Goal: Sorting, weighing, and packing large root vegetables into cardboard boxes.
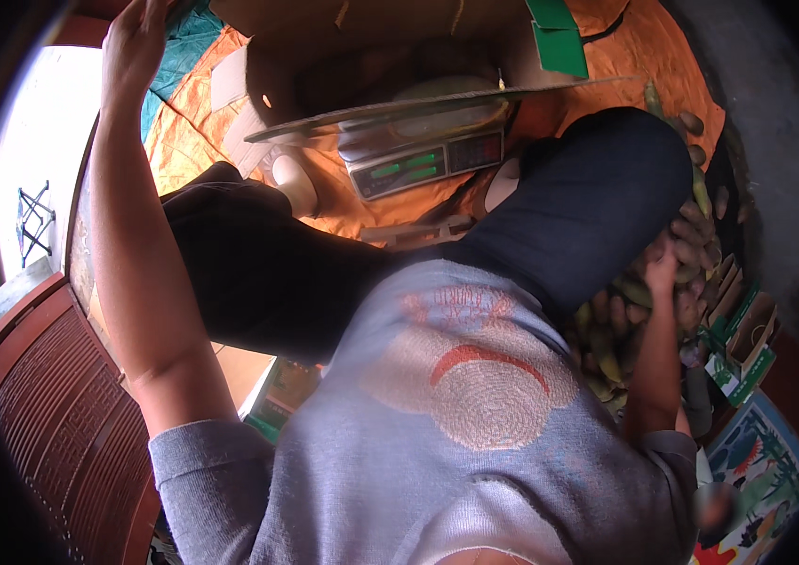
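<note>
My right hand (661,267) reaches down into a pile of brown, rounded produce (691,231) beside my right knee. Its fingers are curled among the pieces, and what they hold is hidden. Longer green and yellowish pieces (608,356) lie in the same pile. My left hand (134,45) is raised at the top left, its fingers running to the picture's edge, so their tips are hidden. In front of my legs is a digital scale (398,169) with a lit green display. An open cardboard box (381,115) rises over the scale, partly hiding its top.
An orange sheet (188,132) covers the floor under the scale, with a teal sheet (185,56) at its far left. Green-and-brown cartons (743,344) stand right of the pile. A carved reddish wooden panel (61,377) is at the left, and a colourful printed sheet (762,461) lies lower right.
</note>
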`<state>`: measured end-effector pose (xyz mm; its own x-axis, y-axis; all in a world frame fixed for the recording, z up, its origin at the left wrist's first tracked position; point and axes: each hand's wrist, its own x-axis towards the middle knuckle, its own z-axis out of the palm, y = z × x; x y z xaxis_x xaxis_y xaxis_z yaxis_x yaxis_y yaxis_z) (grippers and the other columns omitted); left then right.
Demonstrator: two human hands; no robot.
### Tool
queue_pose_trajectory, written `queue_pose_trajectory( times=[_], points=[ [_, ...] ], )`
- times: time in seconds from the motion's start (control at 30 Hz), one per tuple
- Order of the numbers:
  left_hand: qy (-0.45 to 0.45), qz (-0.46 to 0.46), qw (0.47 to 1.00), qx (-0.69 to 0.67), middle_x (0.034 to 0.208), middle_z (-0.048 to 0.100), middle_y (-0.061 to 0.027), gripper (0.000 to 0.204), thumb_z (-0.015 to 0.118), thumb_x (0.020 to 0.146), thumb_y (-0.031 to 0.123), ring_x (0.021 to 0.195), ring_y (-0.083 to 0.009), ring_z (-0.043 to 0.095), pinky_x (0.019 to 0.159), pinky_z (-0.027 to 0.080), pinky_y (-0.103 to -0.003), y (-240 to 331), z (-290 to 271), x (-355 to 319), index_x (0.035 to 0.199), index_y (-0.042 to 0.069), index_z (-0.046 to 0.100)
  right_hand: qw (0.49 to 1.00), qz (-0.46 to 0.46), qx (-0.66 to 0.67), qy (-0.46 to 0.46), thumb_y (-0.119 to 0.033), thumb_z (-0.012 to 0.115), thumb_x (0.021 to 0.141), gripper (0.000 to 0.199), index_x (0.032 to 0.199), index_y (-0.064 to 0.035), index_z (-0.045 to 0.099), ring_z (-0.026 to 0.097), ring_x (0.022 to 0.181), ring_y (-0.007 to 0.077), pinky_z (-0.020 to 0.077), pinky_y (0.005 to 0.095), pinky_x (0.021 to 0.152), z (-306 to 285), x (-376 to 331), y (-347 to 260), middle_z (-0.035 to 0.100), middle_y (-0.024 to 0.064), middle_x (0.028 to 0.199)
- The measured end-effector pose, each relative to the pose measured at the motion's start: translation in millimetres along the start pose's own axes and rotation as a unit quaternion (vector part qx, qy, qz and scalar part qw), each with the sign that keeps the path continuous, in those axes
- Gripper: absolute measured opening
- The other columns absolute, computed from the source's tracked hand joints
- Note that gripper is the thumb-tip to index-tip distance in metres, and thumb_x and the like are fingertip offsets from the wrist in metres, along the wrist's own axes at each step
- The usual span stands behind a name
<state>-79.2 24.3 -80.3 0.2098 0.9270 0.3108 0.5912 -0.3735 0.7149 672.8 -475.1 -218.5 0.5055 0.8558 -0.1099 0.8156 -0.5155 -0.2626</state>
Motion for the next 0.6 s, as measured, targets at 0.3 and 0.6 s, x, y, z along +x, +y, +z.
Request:
queue_pose_trajectory(
  times=[0.3, 0.6],
  points=[
    [0.018, -0.195, 0.980, 0.025, 0.141, 0.062, -0.0083, 0.057, 0.040, 0.107, 0.054, 0.131, -0.0250, 0.058, 0.108, 0.043, -0.038, -45, -16, -51, 0.139, 0.011, 0.062, 0.912, 0.157, 0.025, -0.377, -0.009, 0.064, 0.089, 0.069, 0.152, -0.0063, 0.038, 0.052, 0.135, 0.0340, 0.0422, 0.0414, 0.111, 151, -236, 71, 0.055, 0.0207, 0.144],
    [0.020, -0.246, 0.969, -0.024, 0.143, 0.059, -0.0139, 0.059, 0.039, 0.109, 0.046, 0.135, -0.0264, 0.054, 0.113, 0.043, -0.041, -99, -45, -62, 0.140, 0.000, 0.058, 0.844, 0.133, 0.132, -0.503, -0.013, 0.065, 0.089, 0.055, 0.142, -0.0072, 0.051, 0.065, 0.114, 0.0339, 0.0525, 0.0416, 0.090, 235, -305, 41, 0.066, 0.0198, 0.123]
  ],
)
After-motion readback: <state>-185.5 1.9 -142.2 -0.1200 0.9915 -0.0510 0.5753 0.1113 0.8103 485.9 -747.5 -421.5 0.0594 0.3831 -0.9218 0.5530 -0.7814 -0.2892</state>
